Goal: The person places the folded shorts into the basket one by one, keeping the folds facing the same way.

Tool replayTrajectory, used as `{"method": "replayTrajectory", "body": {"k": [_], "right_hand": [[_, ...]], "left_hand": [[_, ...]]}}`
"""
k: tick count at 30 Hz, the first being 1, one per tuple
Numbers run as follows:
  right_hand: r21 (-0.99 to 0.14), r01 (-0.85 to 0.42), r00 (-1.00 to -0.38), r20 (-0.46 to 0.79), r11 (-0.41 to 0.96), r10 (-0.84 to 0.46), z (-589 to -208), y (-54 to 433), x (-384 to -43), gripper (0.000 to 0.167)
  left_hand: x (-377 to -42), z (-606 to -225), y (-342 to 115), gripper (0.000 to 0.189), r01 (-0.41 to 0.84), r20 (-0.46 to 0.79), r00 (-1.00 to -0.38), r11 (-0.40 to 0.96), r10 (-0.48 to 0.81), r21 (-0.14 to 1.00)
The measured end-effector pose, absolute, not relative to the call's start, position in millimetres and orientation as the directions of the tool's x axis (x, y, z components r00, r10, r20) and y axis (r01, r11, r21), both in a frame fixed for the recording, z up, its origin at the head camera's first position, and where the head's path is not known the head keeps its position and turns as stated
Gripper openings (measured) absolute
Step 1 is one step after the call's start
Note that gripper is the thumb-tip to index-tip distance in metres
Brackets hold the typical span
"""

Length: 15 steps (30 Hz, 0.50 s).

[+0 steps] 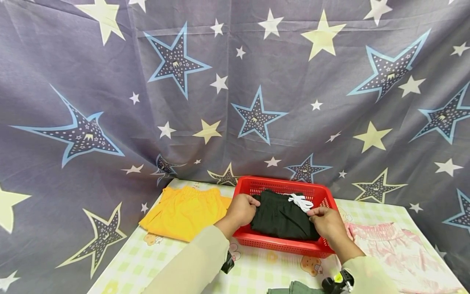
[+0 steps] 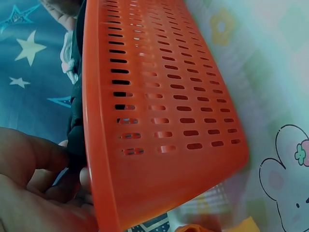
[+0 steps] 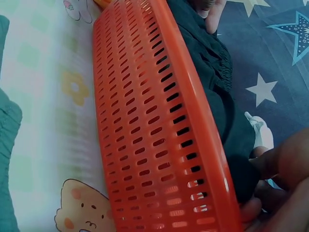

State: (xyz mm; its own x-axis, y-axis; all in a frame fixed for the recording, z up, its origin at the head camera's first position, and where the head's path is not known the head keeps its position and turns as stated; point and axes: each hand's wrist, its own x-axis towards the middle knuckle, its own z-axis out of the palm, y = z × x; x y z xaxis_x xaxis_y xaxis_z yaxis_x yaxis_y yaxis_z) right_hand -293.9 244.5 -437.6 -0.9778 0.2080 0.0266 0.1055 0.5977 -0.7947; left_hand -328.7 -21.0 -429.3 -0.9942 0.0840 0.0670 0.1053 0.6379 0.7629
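Folded black shorts point(image 1: 280, 216) with a white drawstring point(image 1: 301, 201) lie inside the red plastic basket point(image 1: 279, 241). My left hand point(image 1: 240, 210) pinches their left edge between thumb and fingers at the basket's left side. On the opposite side, my right hand point(image 1: 327, 220) pinches the right edge, close to the drawstring. Both wrist views show the basket's slotted wall, with the black cloth point(image 3: 212, 72) rising just over the rim. Part of the left fingers point(image 2: 43, 154) is hidden behind that rim.
Yellow shorts point(image 1: 187, 212) lie folded left of the basket. Pink and white shorts point(image 1: 398, 253) are spread at the right. Dark green cloth point(image 1: 297, 288) shows at the table's near edge. A checked cloth point(image 1: 136, 265) covers the table, and a starry curtain point(image 1: 227, 102) hangs behind.
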Motion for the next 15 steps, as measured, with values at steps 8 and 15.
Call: {"method": "replayTrajectory", "body": {"k": [8,15], "right_hand": [[-0.763,0.126,-0.977,0.015,0.634,0.212,-438.8,243.4,-294.1,0.021],[-0.76,0.136,-0.986,-0.039,0.636,0.164,-439.9,242.7,-295.5,0.027]], "left_hand": [[-328.0,-430.9,-18.1,0.017,0.149,0.056,-0.986,0.678,0.157,0.719],[-325.8,-431.3,-16.7,0.015,0.149,-0.01,-0.977,0.717,0.213,0.681]]}}
